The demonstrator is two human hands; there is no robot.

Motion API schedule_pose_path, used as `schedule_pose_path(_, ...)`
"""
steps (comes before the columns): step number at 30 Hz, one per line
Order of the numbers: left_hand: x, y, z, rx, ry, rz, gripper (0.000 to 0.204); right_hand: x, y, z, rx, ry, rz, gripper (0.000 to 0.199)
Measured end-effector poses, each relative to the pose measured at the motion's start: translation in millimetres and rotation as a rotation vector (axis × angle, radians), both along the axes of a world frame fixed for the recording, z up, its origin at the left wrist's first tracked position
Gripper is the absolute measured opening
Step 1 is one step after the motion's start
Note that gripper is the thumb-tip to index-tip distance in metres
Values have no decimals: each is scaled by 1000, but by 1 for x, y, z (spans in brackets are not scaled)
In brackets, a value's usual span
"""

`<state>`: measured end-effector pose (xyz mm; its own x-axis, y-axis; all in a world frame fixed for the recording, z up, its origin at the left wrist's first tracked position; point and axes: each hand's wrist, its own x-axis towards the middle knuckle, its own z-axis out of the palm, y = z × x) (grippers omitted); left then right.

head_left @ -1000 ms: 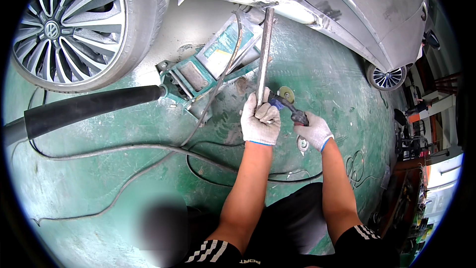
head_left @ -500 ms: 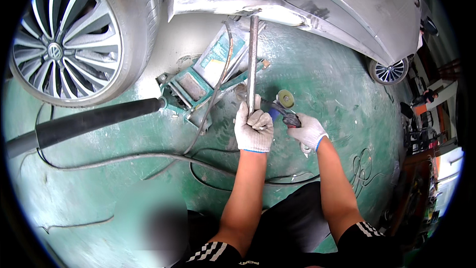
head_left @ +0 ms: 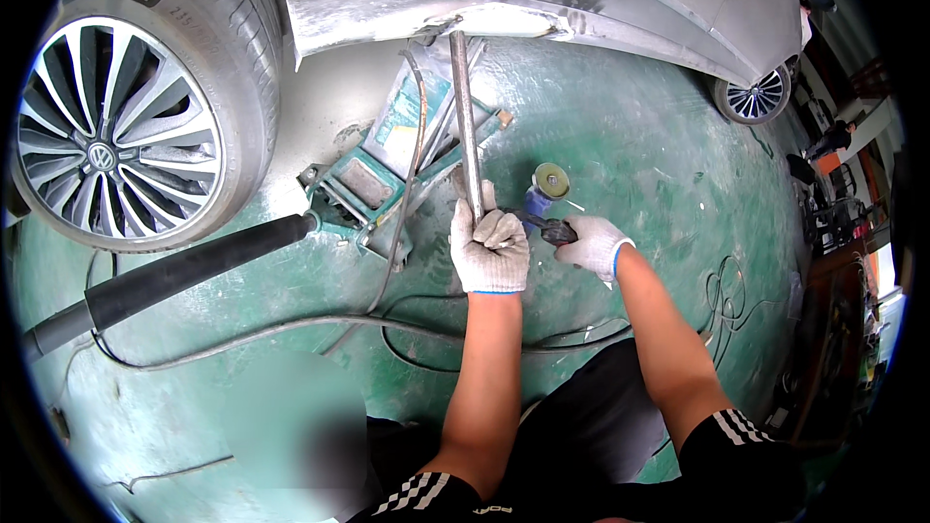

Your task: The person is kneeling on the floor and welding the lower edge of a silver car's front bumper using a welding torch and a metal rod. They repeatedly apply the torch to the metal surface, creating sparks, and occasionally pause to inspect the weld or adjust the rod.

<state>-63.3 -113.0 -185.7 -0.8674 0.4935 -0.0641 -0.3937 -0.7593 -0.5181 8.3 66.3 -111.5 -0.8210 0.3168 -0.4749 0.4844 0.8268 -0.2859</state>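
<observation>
My left hand (head_left: 491, 250), in a white knit work glove, is closed around the lower end of a long metal bar (head_left: 465, 116). The bar leans slightly left, and its far end meets the lower sill of a silver-grey car (head_left: 620, 0). To the right, my gloved right hand (head_left: 593, 246) is closed on the black rear part of an angle grinder (head_left: 539, 201). The grinder has a blue body and a round yellowish disc facing up. Part of the grinder is hidden behind my left hand.
A green floor jack (head_left: 363, 184) with a thick black handle (head_left: 194, 266) lies beyond my left hand. The car's wheel (head_left: 107, 136) stands at far left. Cables and a hose (head_left: 291, 327) run across the green floor (head_left: 639, 165); coiled cable (head_left: 727, 295) lies at right.
The view has shifted, so the car and jack sit further left. The bar now leans more to the left. Both hands keep their grip; the grinder's disc has tilted slightly.
</observation>
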Motion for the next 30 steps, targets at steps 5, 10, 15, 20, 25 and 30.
schedule_pose_path(5,9,-1,-13,-8,-35,7,46,-3,-1,0,2,-41,23,46)
schedule_pose_path(10,3,13,-20,88,18,-61,35,-5,-2,0,-10,-40,16,44)
schedule_pose_path(15,-10,25,-20,70,42,-29,37,3,-2,2,-42,-45,-17,42)
schedule_pose_path(20,13,21,-17,157,37,-87,37,9,9,4,-57,-66,-49,44)
schedule_pose_path(25,-11,21,-21,55,89,25,37,5,4,1,-37,-55,-16,44)
schedule_pose_path(30,16,20,-23,110,45,-32,41,15,14,-3,-88,-39,-48,43)
